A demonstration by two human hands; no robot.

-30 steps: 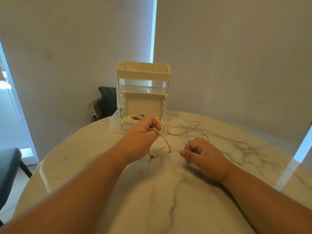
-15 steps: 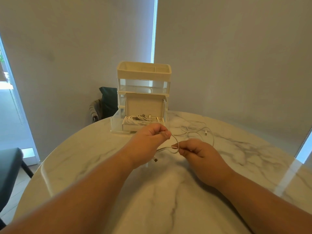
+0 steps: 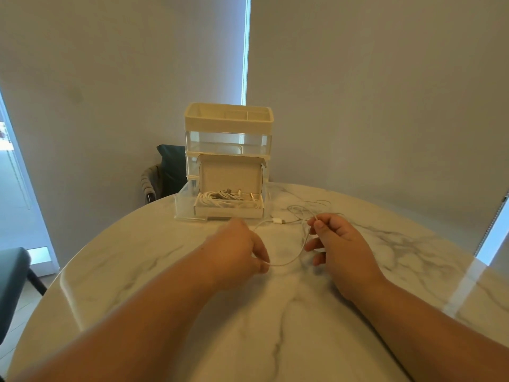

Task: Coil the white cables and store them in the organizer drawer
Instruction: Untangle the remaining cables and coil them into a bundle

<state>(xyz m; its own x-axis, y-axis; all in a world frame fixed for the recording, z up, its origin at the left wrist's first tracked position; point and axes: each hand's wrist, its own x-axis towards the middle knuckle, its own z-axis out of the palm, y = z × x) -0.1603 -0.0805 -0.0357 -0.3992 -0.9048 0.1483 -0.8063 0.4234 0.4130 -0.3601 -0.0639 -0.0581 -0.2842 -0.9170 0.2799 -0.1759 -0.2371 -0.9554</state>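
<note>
Left hand point(image 3: 237, 250) and right hand point(image 3: 340, 244) are each pinching white cable point(image 3: 292, 259); organizer point(image 3: 228, 125) is standing behind, its open drawer point(image 3: 184, 201) holding coiled cables point(image 3: 217, 199).

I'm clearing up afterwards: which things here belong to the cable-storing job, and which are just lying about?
Job: white cable, pinched by left hand and right hand; organizer with its open drawer; box of coiled cables in it.
Lying about: chair behind the table; dark seat at the left edge.
</note>
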